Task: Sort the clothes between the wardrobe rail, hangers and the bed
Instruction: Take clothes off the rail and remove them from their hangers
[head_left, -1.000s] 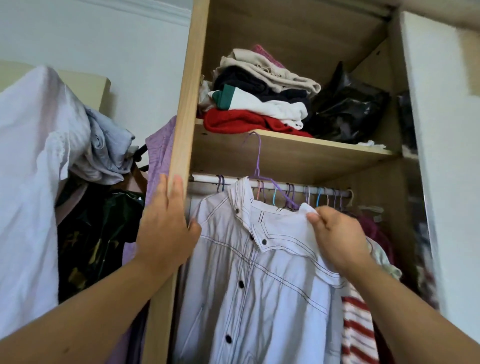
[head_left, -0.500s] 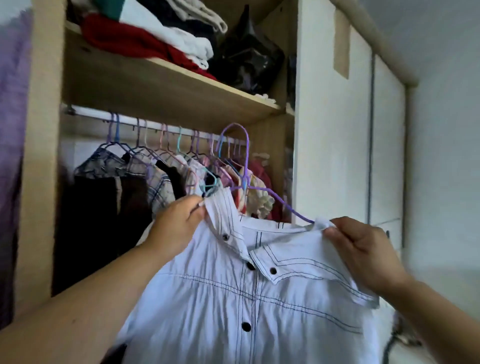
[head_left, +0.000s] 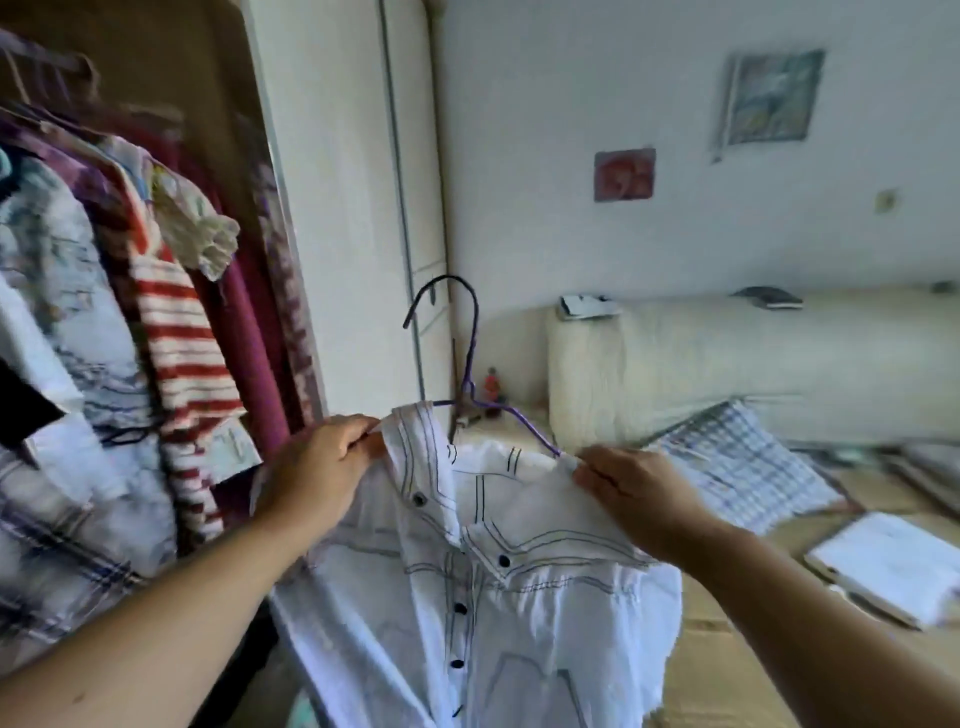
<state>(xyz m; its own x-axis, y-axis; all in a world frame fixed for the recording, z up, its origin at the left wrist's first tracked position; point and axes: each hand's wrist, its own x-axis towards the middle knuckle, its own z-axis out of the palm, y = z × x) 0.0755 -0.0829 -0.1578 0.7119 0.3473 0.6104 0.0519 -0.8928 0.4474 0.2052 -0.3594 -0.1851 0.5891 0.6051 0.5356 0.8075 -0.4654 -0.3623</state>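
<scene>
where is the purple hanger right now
In the head view the purple hanger sits at centre inside the collar of the white shirt, held up between the left hand and right hand, its hook free in front of the white wardrobe door.

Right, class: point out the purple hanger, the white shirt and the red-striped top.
purple hanger (head_left: 471, 348): head view, on its hook stem.
white shirt (head_left: 545, 623): head view, on its chest panel.
red-striped top (head_left: 187, 353): head view, on its striped front.

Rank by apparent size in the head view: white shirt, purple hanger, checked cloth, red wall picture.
1. white shirt (nearest)
2. checked cloth
3. purple hanger, partly hidden
4. red wall picture (far away)
</scene>
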